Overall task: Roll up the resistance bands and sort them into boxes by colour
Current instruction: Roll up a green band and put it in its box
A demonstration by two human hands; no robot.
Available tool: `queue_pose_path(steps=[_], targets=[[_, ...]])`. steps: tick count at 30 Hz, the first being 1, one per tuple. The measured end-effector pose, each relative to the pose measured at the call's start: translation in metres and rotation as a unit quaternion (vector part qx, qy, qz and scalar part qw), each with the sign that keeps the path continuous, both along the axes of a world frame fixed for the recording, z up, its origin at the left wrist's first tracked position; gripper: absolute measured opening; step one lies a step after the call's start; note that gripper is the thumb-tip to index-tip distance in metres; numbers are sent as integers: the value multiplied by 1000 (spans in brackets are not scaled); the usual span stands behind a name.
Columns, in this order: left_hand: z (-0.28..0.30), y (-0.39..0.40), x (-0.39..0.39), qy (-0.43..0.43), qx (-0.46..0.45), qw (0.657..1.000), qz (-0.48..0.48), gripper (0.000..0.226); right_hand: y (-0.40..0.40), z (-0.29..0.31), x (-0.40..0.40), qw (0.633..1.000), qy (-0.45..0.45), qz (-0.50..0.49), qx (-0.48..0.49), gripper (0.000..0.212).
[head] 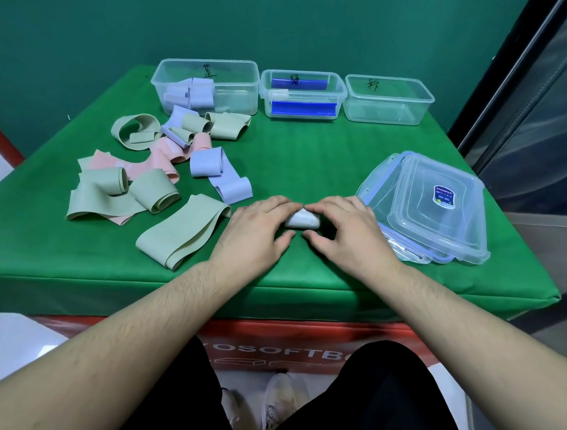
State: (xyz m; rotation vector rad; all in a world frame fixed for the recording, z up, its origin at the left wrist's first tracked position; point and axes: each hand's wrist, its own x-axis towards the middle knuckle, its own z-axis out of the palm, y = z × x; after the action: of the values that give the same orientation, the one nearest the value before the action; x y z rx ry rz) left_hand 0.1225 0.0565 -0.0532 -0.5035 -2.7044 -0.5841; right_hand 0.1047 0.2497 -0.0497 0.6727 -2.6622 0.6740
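My left hand [257,228] and my right hand [346,230] meet near the front middle of the table, both pinching a small pale lavender rolled band [303,219] that rests on the green cloth. A loose heap of green, pink and lavender bands [155,165] covers the left half. A flat green band [185,230] lies just left of my left hand. Three clear boxes stand at the back: the left box [248,85] holds several lavender rolls, the middle box [341,94] shows blue strips, and the right box [424,100] has nothing inside.
Stacked clear lids [436,213] lie at the right, close to my right hand. The table's front edge [273,298] drops off just behind my wrists. A dark glass panel stands at the far right.
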Motion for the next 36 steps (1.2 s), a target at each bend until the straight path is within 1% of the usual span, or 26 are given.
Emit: queue_pose_path(steps=[2, 4, 7, 9, 11, 13, 15, 17, 18, 20, 21, 23, 25, 26, 31, 34, 35, 36], targets=[[-1, 3, -5, -24, 31, 999, -9, 43, -2, 1, -3, 1000, -16, -9, 0, 40], [-2, 6, -7, -34, 71, 997, -16, 39, -4, 2, -5, 1000, -27, -11, -4, 37], [2, 6, -6, -46, 145, 988, -22, 35, -5, 4, -5, 999, -33, -9, -28, 35], [7, 7, -2, -74, 207, 975, -31, 35, -5, 7, -2, 996, -47, -7, -72, 36], [14, 10, 4, -116, 292, 949, -37, 36, -6, 9, 2, 989, -76, 1, -128, 35], [22, 14, 11, -157, 366, 917, -34, 36, -9, 14, 9, 973, -117, 7, -197, 32], [28, 18, 16, -175, 404, 898, -25, 33, -13, 19, 15, 946, -159, 11, -283, 27], [32, 21, 20, -180, 441, 879, -16, 26, -19, 23, 20, 916, -200, 11, -349, 33], [34, 22, 22, -183, 465, 866, -11, 21, -21, 25, 22, 906, -210, 11, -368, 36], [37, 25, 25, -206, 525, 826, 12, 15, -25, 29, 26, 895, -211, 12, -393, 33], [39, 27, 28, -222, 551, 804, 28, 16, -26, 31, 27, 891, -209, 15, -403, 30], [44, 33, 33, -256, 611, 748, 48, 24, -30, 38, 30, 883, -204, 23, -422, 25], [49, 38, 38, -287, 671, 682, 45, 34, -34, 46, 35, 880, -198, 30, -432, 24], [52, 40, 40, -293, 692, 658, 44, 38, -36, 50, 37, 878, -194, 31, -437, 25], [72, 49, 44, -302, 769, 561, 51, 51, -45, 69, 45, 871, -177, 35, -456, 28], [82, 45, 43, -318, 802, 504, 43, 53, -48, 79, 48, 887, -167, 66, -424, 35], [86, 43, 43, -324, 807, 492, 40, 51, -48, 83, 49, 896, -159, 79, -406, 37], [88, 41, 42, -330, 807, 488, 39, 48, -49, 86, 50, 907, -147, 90, -384, 38]])
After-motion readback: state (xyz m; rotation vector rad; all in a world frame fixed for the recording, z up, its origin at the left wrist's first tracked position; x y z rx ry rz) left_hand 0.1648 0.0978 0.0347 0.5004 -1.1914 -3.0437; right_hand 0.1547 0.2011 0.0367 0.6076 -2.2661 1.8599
